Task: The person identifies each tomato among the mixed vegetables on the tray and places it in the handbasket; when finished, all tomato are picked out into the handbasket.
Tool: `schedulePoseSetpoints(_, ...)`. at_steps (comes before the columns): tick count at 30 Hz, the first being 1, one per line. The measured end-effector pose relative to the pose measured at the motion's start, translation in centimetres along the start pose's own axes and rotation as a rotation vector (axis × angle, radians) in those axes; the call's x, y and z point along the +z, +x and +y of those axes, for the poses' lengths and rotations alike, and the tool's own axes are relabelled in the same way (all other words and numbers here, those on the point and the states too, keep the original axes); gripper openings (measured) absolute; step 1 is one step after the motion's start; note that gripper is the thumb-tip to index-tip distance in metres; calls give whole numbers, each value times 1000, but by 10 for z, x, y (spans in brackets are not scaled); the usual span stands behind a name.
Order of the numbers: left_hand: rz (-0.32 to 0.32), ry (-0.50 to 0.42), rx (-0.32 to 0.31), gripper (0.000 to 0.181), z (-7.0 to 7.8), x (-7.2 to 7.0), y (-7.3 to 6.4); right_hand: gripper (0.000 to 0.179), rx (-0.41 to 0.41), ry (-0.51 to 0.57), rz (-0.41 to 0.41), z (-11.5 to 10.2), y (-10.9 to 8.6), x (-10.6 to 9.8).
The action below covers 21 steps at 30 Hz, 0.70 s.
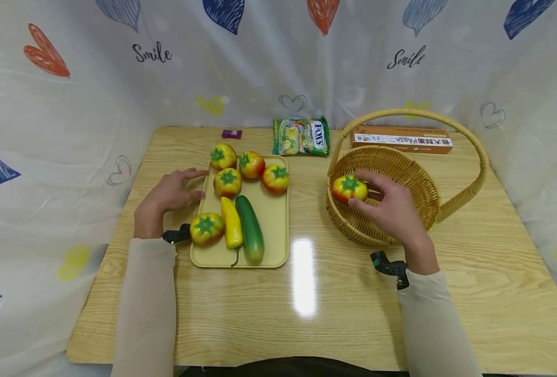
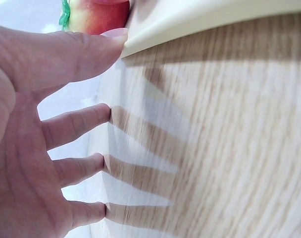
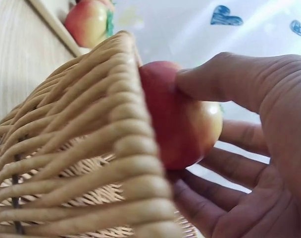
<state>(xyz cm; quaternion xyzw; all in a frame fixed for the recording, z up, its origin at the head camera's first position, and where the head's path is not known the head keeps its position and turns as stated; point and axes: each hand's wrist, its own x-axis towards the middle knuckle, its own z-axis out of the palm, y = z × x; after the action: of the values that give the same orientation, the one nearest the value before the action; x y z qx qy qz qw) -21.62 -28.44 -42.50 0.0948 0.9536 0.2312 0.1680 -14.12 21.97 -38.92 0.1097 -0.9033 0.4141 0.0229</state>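
My right hand [image 1: 391,207] holds a red-and-yellow tomato [image 1: 349,189] with a green star-shaped leaf top, just inside the left rim of the wicker basket [image 1: 429,196]. In the right wrist view the thumb presses one side of that tomato [image 3: 180,119], and the other fingers curve behind it. My left hand [image 1: 172,191] is at the left edge of the yellow tray [image 1: 273,225], its thumb at the tray's rim and its other fingertips on the table in the left wrist view. On the tray lie several similar tomatoes [image 1: 228,182], a yellow pepper [image 1: 231,222] and a cucumber [image 1: 250,229].
The basket's tall handle [image 1: 483,157] arches over it. Behind the basket lies an orange-brown pasta box [image 1: 403,139]. A green Fox's candy bag [image 1: 302,137] and a small purple wrapped sweet [image 1: 231,134] lie along the table's back edge, before a patterned curtain [image 1: 259,68].
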Motion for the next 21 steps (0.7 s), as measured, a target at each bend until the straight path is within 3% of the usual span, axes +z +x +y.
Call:
schedulePoseSetpoints(7,2,6,0,65,1,0,0,57,35,-89,-56,8,4,6)
schedulePoseSetpoints(15,6,0,7,64,2,0,-2,59,73,-93,-82,7,3,5)
schedulePoseSetpoints(21,15,2,18,64,2,0,-2,53,-30,1,4,-8,5,-2)
